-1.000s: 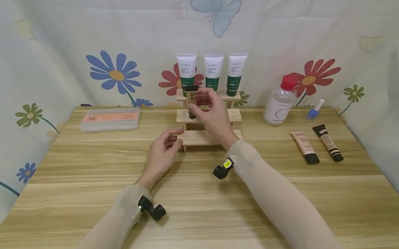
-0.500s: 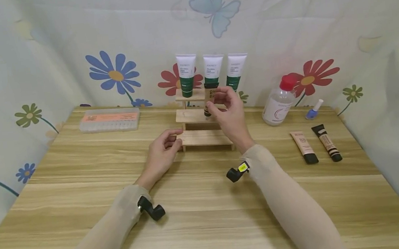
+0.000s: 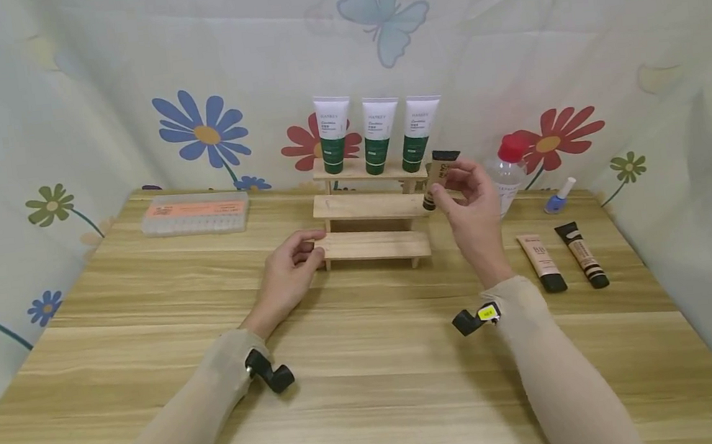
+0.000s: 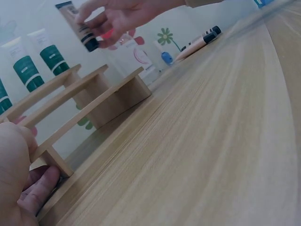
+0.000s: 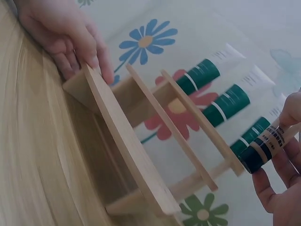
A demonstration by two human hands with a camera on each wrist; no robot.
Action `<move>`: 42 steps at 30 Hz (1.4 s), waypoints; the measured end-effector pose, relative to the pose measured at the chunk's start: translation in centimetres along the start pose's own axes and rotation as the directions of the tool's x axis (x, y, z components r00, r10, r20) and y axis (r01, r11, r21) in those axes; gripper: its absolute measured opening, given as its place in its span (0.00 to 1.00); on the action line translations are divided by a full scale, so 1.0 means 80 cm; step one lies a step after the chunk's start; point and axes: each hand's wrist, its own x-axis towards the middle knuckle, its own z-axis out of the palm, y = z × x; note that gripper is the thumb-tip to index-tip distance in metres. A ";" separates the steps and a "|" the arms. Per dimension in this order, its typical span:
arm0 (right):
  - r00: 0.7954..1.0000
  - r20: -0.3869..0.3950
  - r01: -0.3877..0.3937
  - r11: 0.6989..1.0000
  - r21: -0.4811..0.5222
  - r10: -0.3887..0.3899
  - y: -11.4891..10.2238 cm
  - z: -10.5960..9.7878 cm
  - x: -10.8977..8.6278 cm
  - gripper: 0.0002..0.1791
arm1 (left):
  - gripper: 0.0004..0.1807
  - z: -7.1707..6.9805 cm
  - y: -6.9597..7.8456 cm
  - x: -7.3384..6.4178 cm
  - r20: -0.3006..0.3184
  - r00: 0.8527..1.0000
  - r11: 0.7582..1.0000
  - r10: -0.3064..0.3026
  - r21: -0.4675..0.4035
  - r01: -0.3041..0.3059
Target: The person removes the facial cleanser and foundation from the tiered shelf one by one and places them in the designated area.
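My right hand pinches a small beige squeeze tube with a black cap pointing down. It hangs in the air just off the right end of a three-step wooden display stand; the right wrist view shows dark bands on the tube near its cap. At the stand's left end, my left hand grips the lowest step, thumb and fingers around its edge in the left wrist view. Three white-and-green tubes stand cap-down along the top step. The middle and lowest steps bear nothing.
Right of the stand, a clear bottle with a red cap is partly behind my right hand. A blue nail polish bottle, a pink BB cream tube and a black-and-beige tube lie farther right. A clear plastic case sits back left.
My right hand has lifted the beige tube away from the middle step's left part and carried it right, past the stand's end. The left hand has stayed in place.
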 end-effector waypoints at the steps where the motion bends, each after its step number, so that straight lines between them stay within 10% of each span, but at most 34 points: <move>1: 1.000 -0.012 0.002 1.000 -0.006 -0.002 0.001 -0.007 -0.001 0.19 | 0.16 0.000 0.000 0.000 0.000 1.000 1.000 0.000 -0.002 0.000; 23: 0.992 -0.118 -0.072 0.983 -0.169 0.052 0.016 -0.127 -0.044 0.19 | 0.15 -0.002 0.001 0.000 -0.002 1.000 1.000 0.001 -0.003 -0.001; 42: 0.972 -0.038 -0.235 0.930 -0.283 0.234 0.060 -0.137 -0.089 0.23 | 0.15 0.000 0.002 -0.001 -0.003 1.000 1.000 0.006 0.010 -0.006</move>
